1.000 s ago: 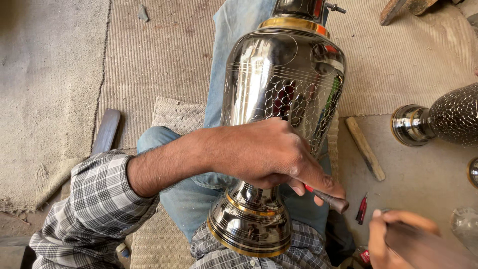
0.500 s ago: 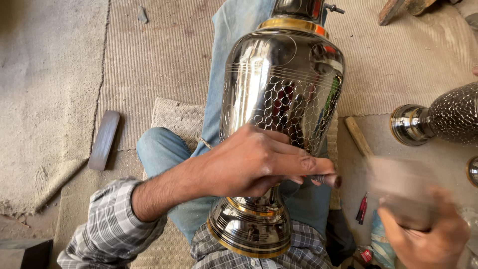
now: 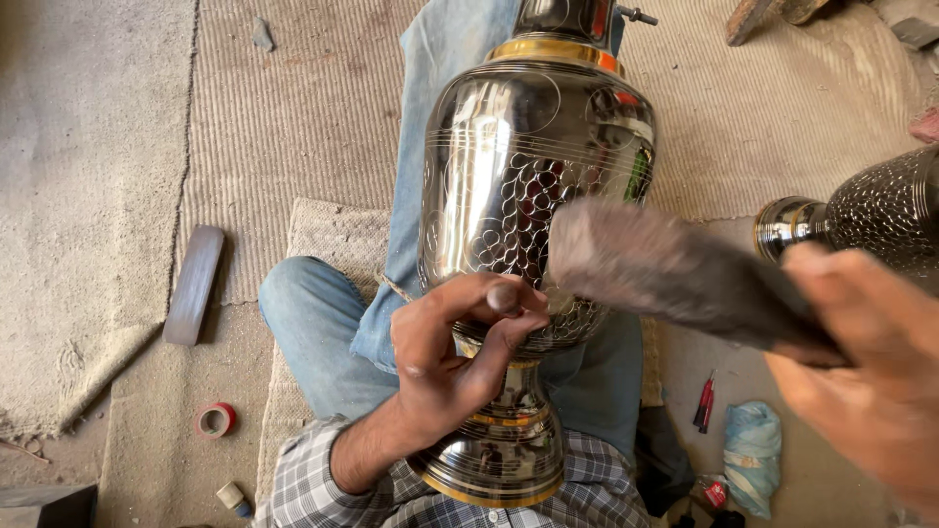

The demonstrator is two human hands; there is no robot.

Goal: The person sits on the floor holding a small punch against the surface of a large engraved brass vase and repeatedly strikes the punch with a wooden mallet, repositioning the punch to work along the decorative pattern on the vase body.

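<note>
Engraved metal urn [image 3: 533,225] lying across the lap, centre; left hand [image 3: 455,357] now pinching a small tool against its near belly, right hand [image 3: 866,367] newly gripping a raised wooden mallet [image 3: 675,274].

The floor [image 3: 127,460] is bare, dusty concrete, overlaid with ribbed woven matting [image 3: 293,108] running from nine to one o'clock. A smaller coarse mat [image 3: 328,235] lies near the centre. On the concrete at nine o'clock rests a flat dark bar [image 3: 194,284]; at seven o'clock a red tape roll [image 3: 215,418] lies flat. At four o'clock lie a red-handled tool [image 3: 704,401] and, just beside it, a bundled pale blue cloth [image 3: 751,455]. A second engraved metal vessel [image 3: 861,220] lies at three o'clock.
</note>
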